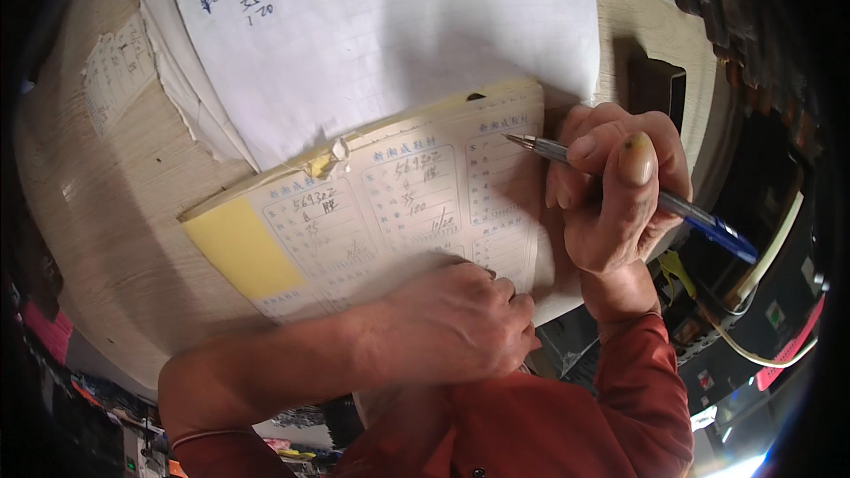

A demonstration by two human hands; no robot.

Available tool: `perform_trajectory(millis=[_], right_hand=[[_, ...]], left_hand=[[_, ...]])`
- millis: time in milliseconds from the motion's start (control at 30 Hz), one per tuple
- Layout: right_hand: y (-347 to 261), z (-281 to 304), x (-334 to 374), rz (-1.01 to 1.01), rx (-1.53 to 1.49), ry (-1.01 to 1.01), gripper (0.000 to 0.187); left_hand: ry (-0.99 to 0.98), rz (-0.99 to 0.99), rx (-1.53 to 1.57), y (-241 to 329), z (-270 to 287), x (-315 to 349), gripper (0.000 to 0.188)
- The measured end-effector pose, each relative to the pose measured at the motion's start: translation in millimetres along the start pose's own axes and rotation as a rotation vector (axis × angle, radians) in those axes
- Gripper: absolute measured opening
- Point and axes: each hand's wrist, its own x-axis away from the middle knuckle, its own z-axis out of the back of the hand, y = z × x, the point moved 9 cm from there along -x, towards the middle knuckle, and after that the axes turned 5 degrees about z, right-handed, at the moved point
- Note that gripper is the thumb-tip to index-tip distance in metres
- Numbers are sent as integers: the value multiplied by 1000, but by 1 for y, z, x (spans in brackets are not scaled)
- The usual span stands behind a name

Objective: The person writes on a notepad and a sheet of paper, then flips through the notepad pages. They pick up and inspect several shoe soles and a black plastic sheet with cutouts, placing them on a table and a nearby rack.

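My right hand [624, 186] grips a ballpoint pen [708, 228] with a blue end and a clear barrel. Its metal tip is over the top blank form at the right of the pad. The pad of printed label slips [496, 181] lies tilted on the table, with a yellow sheet [239, 243] showing at its left side. Handwriting fills the left and middle slips of the upper row. Across the pad's lower part rests my left hand [460, 314], its fingers curled; the fingertips are hidden. Torn paper scraps [328, 159] stick out at the pad's top binding.
A large white sheet with handwriting [319, 62] lies beyond the pad, over other papers. A torn note [119, 75] is on the wooden table [97, 186] at left. At right stand a dark box-shaped object [660, 93] and black equipment with a pale cable [770, 257].
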Motion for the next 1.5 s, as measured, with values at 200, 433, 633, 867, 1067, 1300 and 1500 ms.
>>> perform_trajectory(millis=[200, 433, 633, 867, 1067, 1300, 1500], right_hand=[[0, -3, 7, -32, -68, -123, 46], [-1, -3, 9, 34, 18, -141, 42], [-6, -7, 7, 78, 2, -201, 34], [-5, -9, 10, 91, 114, -168, 31], [-4, -9, 10, 98, 88, -176, 30], [-2, -8, 8, 54, -16, -172, 32], [0, -11, 6, 23, -127, -193, 34]], left_hand=[[59, 27, 80, -2, 6, 0, 30], [29, 29, 57, -3, 10, -2, 32], [51, 26, 53, -2, 10, -5, 31], [68, 29, 61, -2, 13, -2, 31], [72, 39, 83, -4, 14, -3, 30], [56, 1, 61, -1, 10, -4, 28], [75, 13, 101, -3, 11, -5, 25]])
